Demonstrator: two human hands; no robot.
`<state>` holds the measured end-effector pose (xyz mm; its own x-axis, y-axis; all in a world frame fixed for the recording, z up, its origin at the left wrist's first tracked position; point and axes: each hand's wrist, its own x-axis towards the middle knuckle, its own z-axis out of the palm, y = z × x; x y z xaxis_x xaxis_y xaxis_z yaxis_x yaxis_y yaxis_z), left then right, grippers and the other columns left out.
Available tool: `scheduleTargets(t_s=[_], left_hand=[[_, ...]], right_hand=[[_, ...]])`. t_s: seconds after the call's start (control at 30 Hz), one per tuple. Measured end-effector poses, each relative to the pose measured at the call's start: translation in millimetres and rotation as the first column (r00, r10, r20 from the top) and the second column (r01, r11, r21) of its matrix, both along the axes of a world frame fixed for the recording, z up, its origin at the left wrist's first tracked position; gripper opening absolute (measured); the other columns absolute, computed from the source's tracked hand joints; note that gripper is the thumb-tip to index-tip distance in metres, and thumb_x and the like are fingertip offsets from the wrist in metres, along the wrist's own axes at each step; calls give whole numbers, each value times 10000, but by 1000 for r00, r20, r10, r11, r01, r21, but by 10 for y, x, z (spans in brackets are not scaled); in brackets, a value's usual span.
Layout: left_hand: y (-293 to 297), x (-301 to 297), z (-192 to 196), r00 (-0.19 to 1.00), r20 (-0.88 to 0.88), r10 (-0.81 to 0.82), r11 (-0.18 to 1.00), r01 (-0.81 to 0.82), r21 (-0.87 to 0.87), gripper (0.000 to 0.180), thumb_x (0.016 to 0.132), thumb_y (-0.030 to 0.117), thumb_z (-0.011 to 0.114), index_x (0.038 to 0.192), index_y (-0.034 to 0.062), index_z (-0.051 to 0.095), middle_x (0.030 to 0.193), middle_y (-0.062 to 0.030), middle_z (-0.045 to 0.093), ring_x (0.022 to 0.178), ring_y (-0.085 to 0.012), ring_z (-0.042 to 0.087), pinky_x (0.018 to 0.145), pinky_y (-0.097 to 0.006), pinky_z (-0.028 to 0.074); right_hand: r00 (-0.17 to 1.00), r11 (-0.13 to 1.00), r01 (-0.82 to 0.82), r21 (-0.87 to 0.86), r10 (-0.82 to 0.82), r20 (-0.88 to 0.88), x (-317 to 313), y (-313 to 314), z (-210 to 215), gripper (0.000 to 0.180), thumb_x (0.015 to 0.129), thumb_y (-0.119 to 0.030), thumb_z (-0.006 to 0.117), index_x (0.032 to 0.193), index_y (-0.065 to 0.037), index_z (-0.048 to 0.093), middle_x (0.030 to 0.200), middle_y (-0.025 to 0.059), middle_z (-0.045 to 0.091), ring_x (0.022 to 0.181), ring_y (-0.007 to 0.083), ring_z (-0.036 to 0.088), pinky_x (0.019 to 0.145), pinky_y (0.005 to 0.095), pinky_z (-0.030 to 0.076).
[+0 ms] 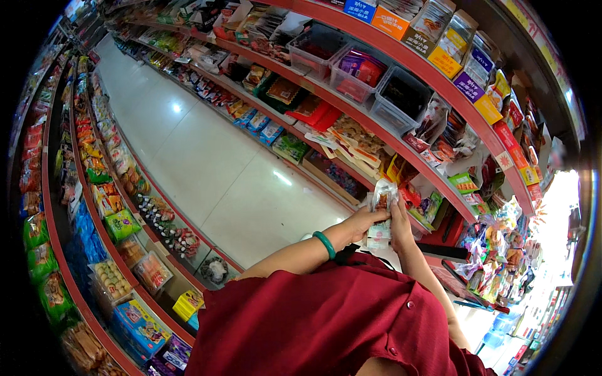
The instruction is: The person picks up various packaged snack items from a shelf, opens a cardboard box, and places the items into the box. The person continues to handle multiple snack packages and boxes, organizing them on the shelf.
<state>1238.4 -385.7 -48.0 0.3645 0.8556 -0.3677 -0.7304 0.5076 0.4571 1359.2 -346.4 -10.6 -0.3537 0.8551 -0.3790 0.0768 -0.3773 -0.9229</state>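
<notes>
Both my hands hold small clear snack packets point(382, 195) with reddish-brown food inside, close in front of the shelf on the right. My left hand point(364, 224) closes round their lower left part, its thumb lying across them. Along the right edge my right hand point(400, 223) grips the same packets. White and pale green wrapping point(379, 235) shows below my left thumb. How many packets there are I cannot tell. A green bangle point(325, 244) circles my left wrist. Just beyond my hands, red and yellow snack packs point(395, 169) lie on the shelf.
Red-edged shelves point(351, 94) on the right carry clear plastic bins point(401, 97) and snack boxes point(446, 53). Opposite, another shelf rack point(75, 144) holds bagged snacks. A pale tiled floor point(219, 163) runs between them. A dark bar point(444, 252) juts out by my right forearm.
</notes>
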Motion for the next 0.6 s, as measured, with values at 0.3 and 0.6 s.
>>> scheduleTargets(t_s=[0.3, 0.6], left_hand=[[-42, -130, -20, 989, -16, 146, 989, -146, 2, 282, 857, 169, 587, 1115, 65, 545, 987, -57, 610, 850, -172, 613, 722, -343, 529], [-114, -404, -236, 900, 114, 421, 906, -412, -93, 262, 821, 144, 618, 1057, 39, 573, 924, -66, 624, 806, -186, 612, 696, -347, 516]], right_hand=[[991, 1000, -7, 10, 6, 136, -117, -91, -10, 679, 934, -269, 476, 1438, -13, 100, 1441, 160, 248, 1310, 238, 284, 1062, 330, 243], [970, 977, -209, 52, 200, 137, -397, -296, -207, 557, 892, -125, 502, 1386, -53, 255, 1158, 90, 494, 1016, 169, 480, 889, 302, 401]])
